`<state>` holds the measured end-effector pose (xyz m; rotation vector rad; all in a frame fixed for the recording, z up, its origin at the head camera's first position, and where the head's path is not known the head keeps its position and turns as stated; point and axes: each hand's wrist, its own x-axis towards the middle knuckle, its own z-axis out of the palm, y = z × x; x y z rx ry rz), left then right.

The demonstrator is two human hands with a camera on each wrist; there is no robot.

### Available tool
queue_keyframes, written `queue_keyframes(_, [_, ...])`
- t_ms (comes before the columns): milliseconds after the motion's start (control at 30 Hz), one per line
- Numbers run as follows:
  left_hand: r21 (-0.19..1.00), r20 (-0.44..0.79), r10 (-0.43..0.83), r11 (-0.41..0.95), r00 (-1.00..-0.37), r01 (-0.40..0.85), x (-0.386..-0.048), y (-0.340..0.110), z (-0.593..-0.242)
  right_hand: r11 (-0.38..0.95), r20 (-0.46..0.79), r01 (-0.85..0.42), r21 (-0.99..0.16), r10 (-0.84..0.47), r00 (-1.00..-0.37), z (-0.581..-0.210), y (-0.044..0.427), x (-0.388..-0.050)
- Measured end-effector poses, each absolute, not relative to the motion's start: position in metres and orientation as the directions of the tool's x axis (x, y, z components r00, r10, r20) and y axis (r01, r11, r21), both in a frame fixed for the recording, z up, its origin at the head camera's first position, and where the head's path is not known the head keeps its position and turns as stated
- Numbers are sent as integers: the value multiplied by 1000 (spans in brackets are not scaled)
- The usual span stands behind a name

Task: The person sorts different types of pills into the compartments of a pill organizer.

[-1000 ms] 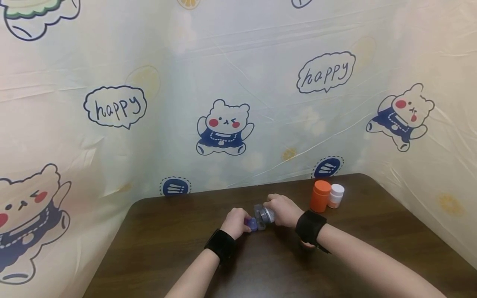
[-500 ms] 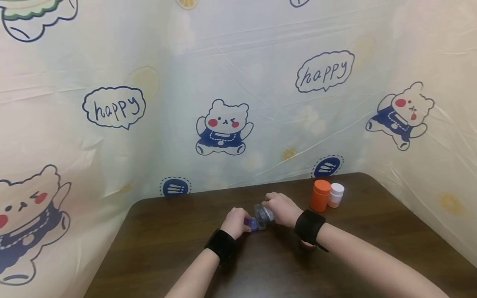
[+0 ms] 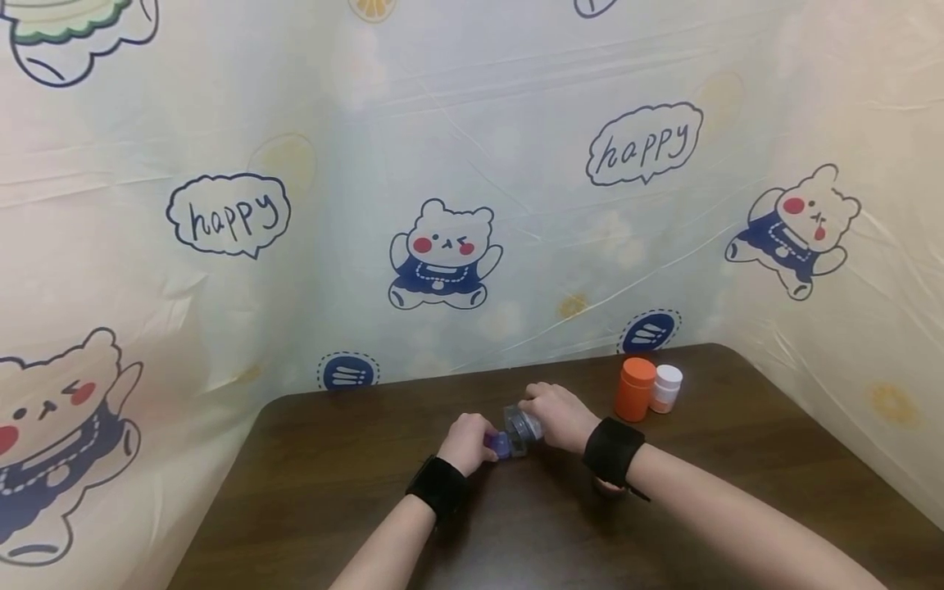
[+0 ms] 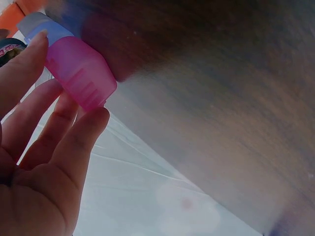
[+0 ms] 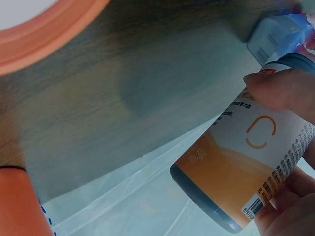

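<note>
In the head view, my left hand (image 3: 466,443) pinches a small translucent plastic case (image 3: 501,444) low over the table. Its pink section (image 4: 81,71) lies between my thumb and fingers in the left wrist view, with blue and clear sections beyond. My right hand (image 3: 562,416) grips a bottle (image 5: 236,162) with a white and orange label. Its body is tilted, and its neck end is close against the clear end of the case. Whether anything passes from the bottle into the case is too small to tell.
An orange bottle (image 3: 635,390) and a smaller white bottle (image 3: 666,389) stand together at the back right of the brown table (image 3: 339,483). A round orange item (image 3: 609,485) lies partly hidden under my right wrist. A printed curtain (image 3: 546,213) hangs around the table.
Both hands stay almost where they were. The bottle in my right hand has turned slightly at the case, and its ridged neck shows less clearly now.
</note>
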<state>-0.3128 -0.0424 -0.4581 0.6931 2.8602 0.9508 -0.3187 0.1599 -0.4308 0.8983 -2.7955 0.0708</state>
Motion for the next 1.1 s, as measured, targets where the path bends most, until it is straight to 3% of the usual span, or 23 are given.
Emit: queue_keyframes(1100, [576, 98, 430, 711, -897, 404, -314, -42, -460, 773, 263, -628, 89, -626, -734, -435, 159, -316])
